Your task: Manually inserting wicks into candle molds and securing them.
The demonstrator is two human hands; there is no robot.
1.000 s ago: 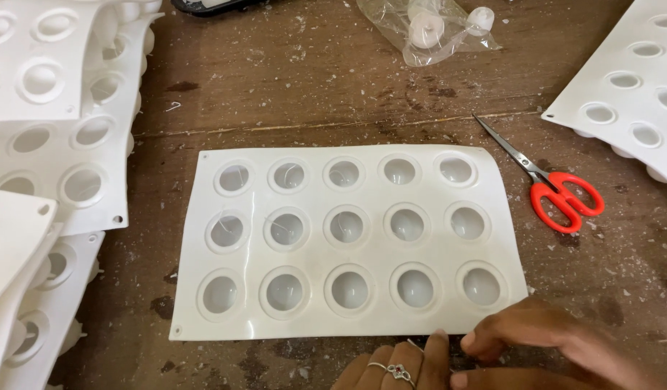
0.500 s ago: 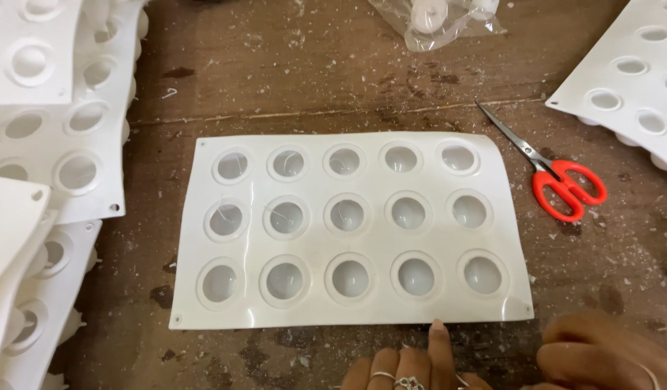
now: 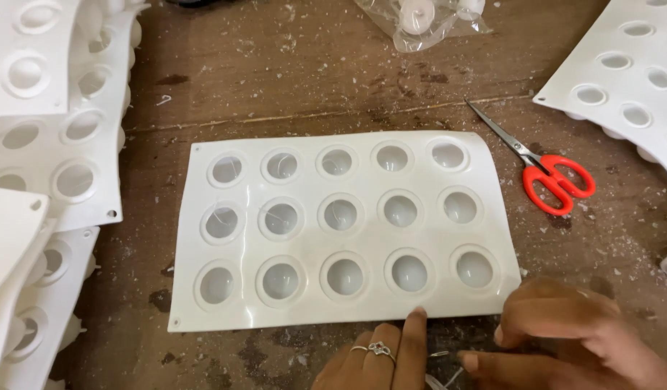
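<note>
White and bendy, the mould tray [image 3: 344, 227] with round cups lies flat in the middle of the frame on the wooden tabletop [image 3: 276, 79], its long side running left to right. Both hands sit just below its bottom edge: the left hand [image 3: 380, 361] rests a straight finger on that edge, holding nothing, while the right hand [image 3: 572, 339] curls its fingers [image 3: 507, 334] near the bottom right corner, and I cannot tell if they pinch anything.

The left hand [image 3: 377, 361] wears 2 silvery rings, 1 plain, 1 ornate; the right hand [image 3: 575, 339] is bare.
</note>
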